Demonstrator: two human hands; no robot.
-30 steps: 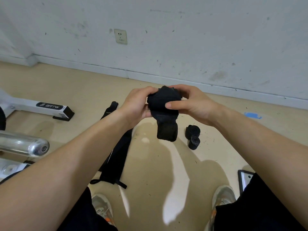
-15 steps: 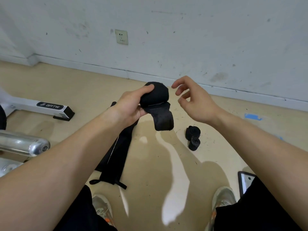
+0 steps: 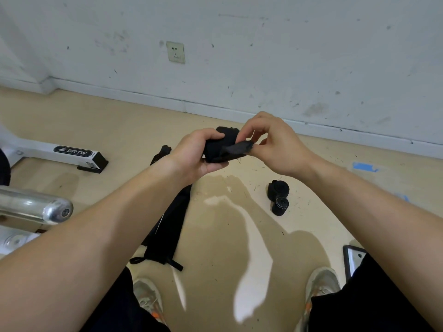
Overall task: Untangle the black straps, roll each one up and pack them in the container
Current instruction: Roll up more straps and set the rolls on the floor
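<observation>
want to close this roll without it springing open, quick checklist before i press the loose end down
1. Left hand grips the roll: ok.
2. Right hand pinches the loose end: ok.
3. Loose end laid flat against the roll: not ok, it sticks out sideways.
4. Finished rolls on the floor hold their shape: ok.
5. Remaining straps rolled: not ok, they lie flat on the floor.
6. Container within reach: cannot tell, none plainly in view.
</observation>
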